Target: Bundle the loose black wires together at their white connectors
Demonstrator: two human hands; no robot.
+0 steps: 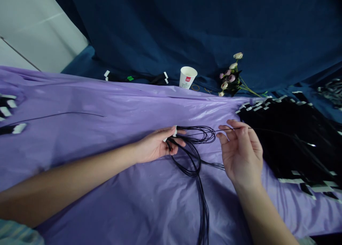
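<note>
My left hand (160, 143) is closed on a looped bundle of thin black cord (196, 166). A small white label (175, 131) shows by the thumb. Loops stick out to the right, and loose strands hang down toward the bottom of the view. Over on the right, my right hand (242, 152) pinches a single black strand (278, 132) between thumb and fingers. That strand runs from the loops through the pinch and on to the right, with a bright tip at its far end.
Purple cloth (107, 106) covers the table. A large pile of black bundles with white labels (291, 141) lies at right; more labelled bundles (12, 111) sit at far left. At the back stand a paper cup (188, 77) and flowers (229, 77) before a dark blue curtain (187, 27).
</note>
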